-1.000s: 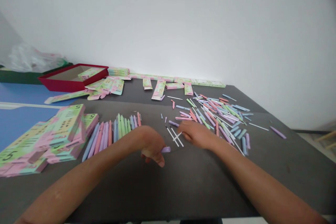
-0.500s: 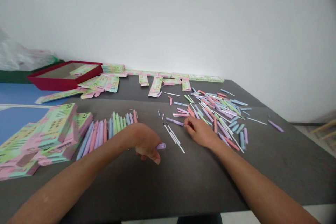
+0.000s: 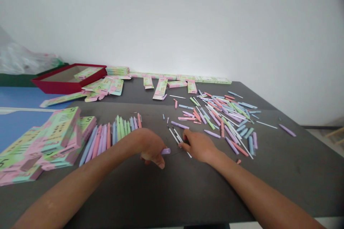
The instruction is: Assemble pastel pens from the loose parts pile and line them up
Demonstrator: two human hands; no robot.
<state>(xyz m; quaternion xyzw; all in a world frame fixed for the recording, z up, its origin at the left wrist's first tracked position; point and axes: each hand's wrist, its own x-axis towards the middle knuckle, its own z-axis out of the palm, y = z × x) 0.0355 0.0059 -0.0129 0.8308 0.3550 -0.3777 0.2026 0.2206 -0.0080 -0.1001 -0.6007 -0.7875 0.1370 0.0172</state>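
Observation:
My left hand [image 3: 153, 153] is closed round a purple pen barrel [image 3: 166, 151], whose end sticks out to the right; the rest of it is hidden in the fingers. My right hand [image 3: 197, 145] reaches over several white pen refills [image 3: 173, 135] with dark tips, thumb and forefinger apart at their sides and touching or nearly touching them. Just beyond these refills lies a purple pen part [image 3: 180, 125]. Left of my left hand is a row of assembled pens [image 3: 103, 137] in blue, purple, pink and green.
A loose heap of pen parts [image 3: 228, 112] spreads over the right of the dark table [image 3: 172, 193]. Printed pen boxes [image 3: 60, 130] are stacked at left. Behind stand a red tray [image 3: 61, 85], flattened cartons [image 3: 107, 86] and boxes [image 3: 185, 77] along the wall.
My right hand has moved from the heap's left edge toward me, onto the white refills. A small reddish piece now shows by my right wrist. My left hand still holds the purple barrel.

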